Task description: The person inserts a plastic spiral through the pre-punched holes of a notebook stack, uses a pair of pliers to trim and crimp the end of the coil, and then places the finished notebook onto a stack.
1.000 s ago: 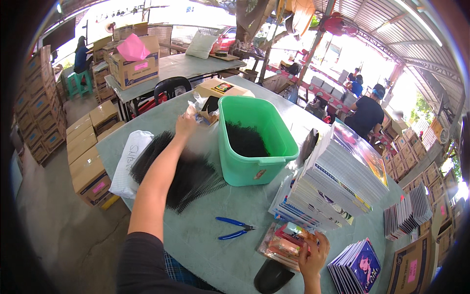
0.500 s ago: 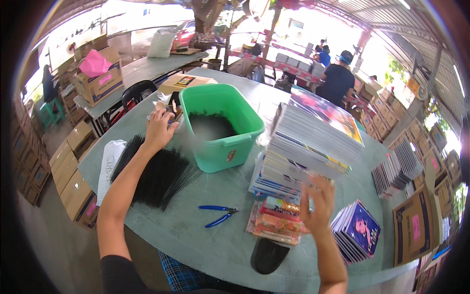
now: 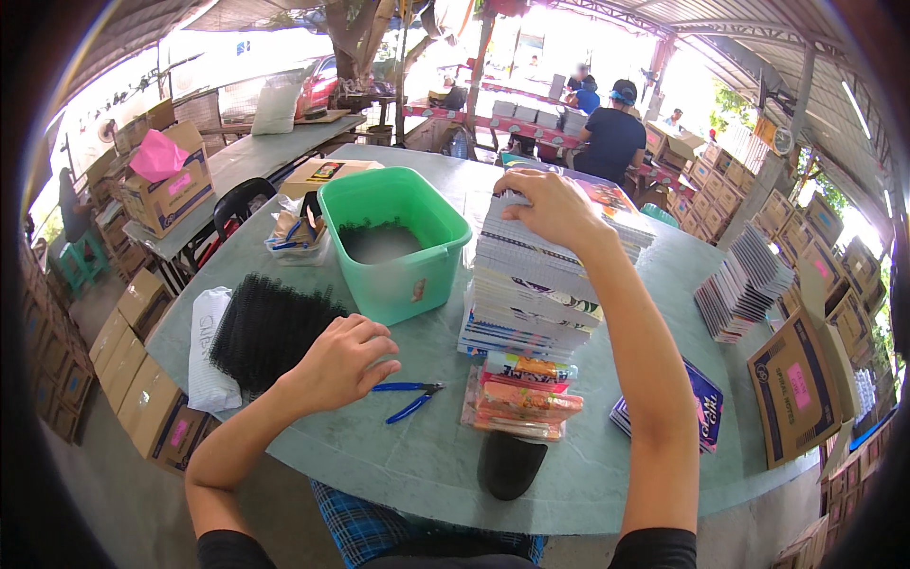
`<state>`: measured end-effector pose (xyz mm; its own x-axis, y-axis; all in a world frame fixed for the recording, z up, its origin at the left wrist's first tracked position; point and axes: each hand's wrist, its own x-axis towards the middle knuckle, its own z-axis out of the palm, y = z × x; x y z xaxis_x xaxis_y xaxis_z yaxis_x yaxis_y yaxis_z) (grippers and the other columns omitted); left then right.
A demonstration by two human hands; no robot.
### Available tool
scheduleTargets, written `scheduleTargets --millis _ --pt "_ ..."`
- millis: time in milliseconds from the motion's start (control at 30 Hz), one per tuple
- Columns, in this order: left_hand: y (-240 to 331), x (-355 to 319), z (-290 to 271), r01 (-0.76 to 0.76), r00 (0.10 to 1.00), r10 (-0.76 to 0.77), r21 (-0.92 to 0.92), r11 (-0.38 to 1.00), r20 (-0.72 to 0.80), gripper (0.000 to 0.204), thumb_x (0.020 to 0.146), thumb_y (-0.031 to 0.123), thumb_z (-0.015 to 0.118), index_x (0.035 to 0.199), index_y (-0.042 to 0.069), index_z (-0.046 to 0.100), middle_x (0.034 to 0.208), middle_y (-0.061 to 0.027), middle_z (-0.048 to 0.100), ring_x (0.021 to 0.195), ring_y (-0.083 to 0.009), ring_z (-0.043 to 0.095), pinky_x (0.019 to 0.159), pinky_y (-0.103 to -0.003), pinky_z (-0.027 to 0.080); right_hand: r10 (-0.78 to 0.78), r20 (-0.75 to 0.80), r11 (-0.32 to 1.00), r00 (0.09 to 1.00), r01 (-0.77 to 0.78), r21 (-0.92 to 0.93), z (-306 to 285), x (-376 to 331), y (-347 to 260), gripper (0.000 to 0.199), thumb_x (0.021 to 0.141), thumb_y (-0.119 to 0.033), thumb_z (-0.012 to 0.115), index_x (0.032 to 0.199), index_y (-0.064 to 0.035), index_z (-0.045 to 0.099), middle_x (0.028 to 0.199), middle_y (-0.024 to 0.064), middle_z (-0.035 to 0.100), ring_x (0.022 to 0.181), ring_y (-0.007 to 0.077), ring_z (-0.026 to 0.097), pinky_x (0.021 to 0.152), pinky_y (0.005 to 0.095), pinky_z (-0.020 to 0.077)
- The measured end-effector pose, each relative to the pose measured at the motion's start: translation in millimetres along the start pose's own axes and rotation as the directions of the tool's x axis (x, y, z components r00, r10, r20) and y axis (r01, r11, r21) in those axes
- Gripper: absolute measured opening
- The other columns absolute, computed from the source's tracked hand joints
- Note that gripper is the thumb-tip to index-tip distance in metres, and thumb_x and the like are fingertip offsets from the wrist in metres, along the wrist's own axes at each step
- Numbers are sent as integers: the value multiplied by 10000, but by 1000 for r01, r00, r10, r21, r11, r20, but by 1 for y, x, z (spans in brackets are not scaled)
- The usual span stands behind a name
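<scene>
The step in hand seems to be taking hold at the top of the book stack (image 3: 536,261), which stands on the bench (image 3: 360,455) right of centre in the frame. The right hand (image 3: 545,207) reaches over the stack's upper left edge with its grip half curled; whether it has closed on any book I cannot tell. The left hand (image 3: 349,362), below centre-left, has a loosely bent, fairly narrow grip beside the blue-handled cutters (image 3: 429,390) and black coils (image 3: 261,332); its palm is hidden, so I cannot tell if it holds anything. Lifting from here would call for a firm pinch on the top edge, clear of the green tub (image 3: 408,289).
</scene>
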<state>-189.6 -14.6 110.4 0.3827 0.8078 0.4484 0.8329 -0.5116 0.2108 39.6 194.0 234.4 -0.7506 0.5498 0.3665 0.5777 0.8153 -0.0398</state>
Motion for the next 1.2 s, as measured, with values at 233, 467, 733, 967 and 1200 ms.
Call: scheduleTargets --millis 233,467,733,967,1200 --pt "40 51 1 -26 860 22 0 1000 -510 298 758 181 697 1002 37 604 1113 -135 584 1090 -296 523 913 -395 406 17 -70 1000 997 -16 12 -21 -41 -37 305 810 -194 621 1089 -79 575 967 148 640 924 299 609 803 393 472" --pt "61 99 -13 -201 811 118 -84 976 -573 414 682 178 749 1073 101 636 940 -80 670 859 -230 642 766 -322 490 -142 -783 927 606 360 110 -27 -148 -78 578 639 -145 788 1119 -17 493 1033 114 616 1010 283 571 905 365 423" --pt "61 110 74 32 978 -185 -797 603 -101 405 688 241 787 1008 33 650 916 -104 677 846 -179 626 775 -315 487 644 -66 441 762 -298 847 78 -255 26 318 706 -27 749 982 18 597 925 88 651 814 139 595 761 294 475" --pt "28 83 161 309 900 -401 -898 312 171 467 692 67 766 1112 6 569 1013 -57 622 989 -140 558 872 -304 455 633 196 180 749 -388 904 152 -282 43 300 774 -31 687 1054 11 585 923 69 641 801 141 595 735 285 484" --pt "46 91 165 172 827 -562 -960 221 19 433 918 375 466 1121 6 563 974 -93 605 897 -162 557 835 -297 410 840 -184 289 510 -134 948 159 -242 28 298 815 -148 641 1053 11 559 893 70 617 824 128 568 748 249 435"
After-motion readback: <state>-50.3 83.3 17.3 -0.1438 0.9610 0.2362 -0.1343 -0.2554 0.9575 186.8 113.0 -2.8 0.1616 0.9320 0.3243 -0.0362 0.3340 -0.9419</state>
